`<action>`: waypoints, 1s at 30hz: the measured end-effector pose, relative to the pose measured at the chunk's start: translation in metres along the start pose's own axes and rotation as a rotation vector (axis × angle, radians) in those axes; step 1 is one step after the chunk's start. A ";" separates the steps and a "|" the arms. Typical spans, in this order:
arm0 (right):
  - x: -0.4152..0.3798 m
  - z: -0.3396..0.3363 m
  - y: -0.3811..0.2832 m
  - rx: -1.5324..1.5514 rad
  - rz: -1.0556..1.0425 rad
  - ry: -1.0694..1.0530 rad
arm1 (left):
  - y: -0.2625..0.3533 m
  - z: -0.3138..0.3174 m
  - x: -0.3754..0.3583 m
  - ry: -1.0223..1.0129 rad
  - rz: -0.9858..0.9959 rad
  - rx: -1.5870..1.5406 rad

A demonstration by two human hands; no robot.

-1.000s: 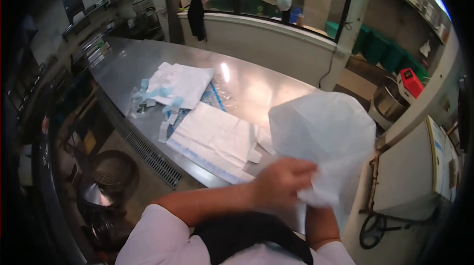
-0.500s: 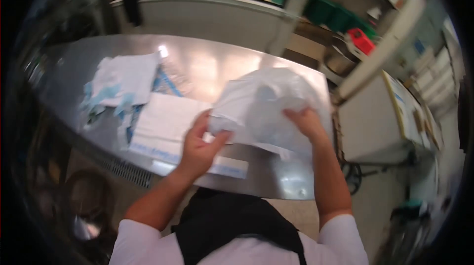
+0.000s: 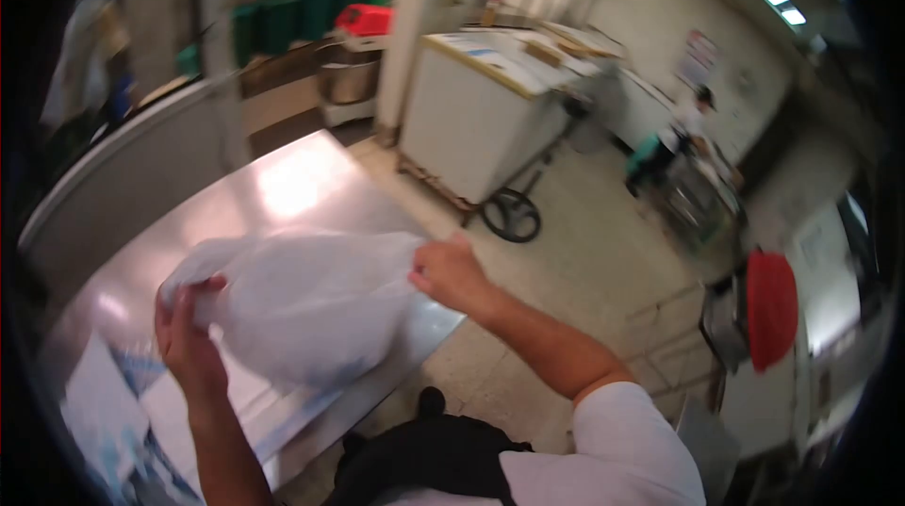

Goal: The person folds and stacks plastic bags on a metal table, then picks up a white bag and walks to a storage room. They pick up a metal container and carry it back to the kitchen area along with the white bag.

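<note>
A puffed-out, whitish plastic bag [image 3: 316, 308] is stretched between my two hands over the metal table [image 3: 330, 176]. My left hand [image 3: 191, 332] is closed on the bag's left end. At the opposite end, my right hand [image 3: 452, 272] pinches the bag near the table's right edge. Beneath and left of the bag lie flat white packages [image 3: 108, 402] with blue print, partly hidden by the bag and my left arm.
A white chest-like unit [image 3: 471, 120] with a yellow edge stands beyond the table, beside a black wheel [image 3: 511, 215]. Farther right, a person [image 3: 674, 143] stands by a metal container. A red rounded object [image 3: 771, 311] is at the right. A red-topped machine [image 3: 363, 25] stands behind.
The view has swung to the right, bringing the person and red rounded object into sight. My hands have moved farther apart, and the bag is now stretched between them.
</note>
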State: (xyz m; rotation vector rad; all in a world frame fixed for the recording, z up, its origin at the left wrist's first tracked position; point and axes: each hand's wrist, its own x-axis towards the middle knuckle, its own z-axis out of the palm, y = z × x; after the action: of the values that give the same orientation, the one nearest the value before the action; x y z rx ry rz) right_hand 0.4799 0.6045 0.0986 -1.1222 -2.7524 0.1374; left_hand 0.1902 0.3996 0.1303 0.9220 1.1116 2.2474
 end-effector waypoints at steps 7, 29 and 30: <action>-0.085 -0.026 0.060 1.400 0.254 0.763 | -0.008 0.136 0.023 -0.330 0.040 0.211; -0.324 -0.037 0.394 0.688 0.814 0.862 | -0.368 0.651 -0.218 -1.129 -1.312 -0.033; -0.330 -0.038 0.414 0.775 0.919 0.864 | -0.384 0.672 -0.221 -1.149 -1.335 -0.029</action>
State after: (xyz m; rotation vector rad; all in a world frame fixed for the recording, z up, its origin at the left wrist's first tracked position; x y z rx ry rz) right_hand 1.0028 0.6700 0.0363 -1.5527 -1.1292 0.5858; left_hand 0.8753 0.8115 0.0365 0.8170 0.6908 0.4676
